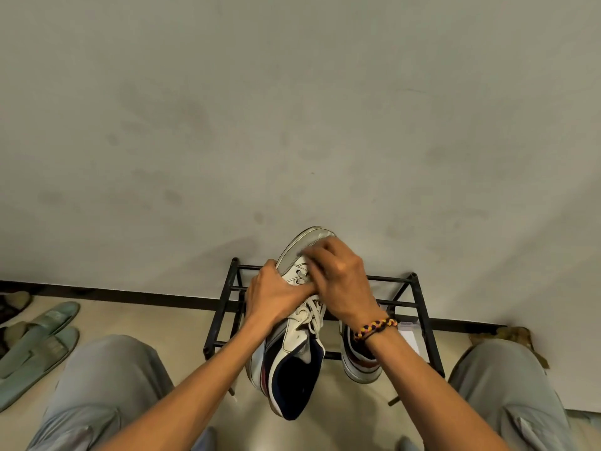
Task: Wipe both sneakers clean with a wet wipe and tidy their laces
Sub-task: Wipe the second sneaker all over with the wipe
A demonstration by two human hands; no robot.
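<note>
White leather, scuffed and creased, covers the sneaker [294, 346] held up in the head view over a black metal shoe rack [422, 307], toe towards the wall. The left hand [273, 297] grips its side near the lace eyelets, fingers curled around the upper. The right hand [338, 278] lies over the toe cap, fingers bent and blurred; whether they pinch a wipe I cannot tell. Flat woven laces [313, 312] run loosely down the tongue, above a dark padded collar. For a clean toe, the left hand should brace firmly while the right rubs along the smooth rubber rim. A second sneaker [361, 366] sits on the rack just beside it.
</note>
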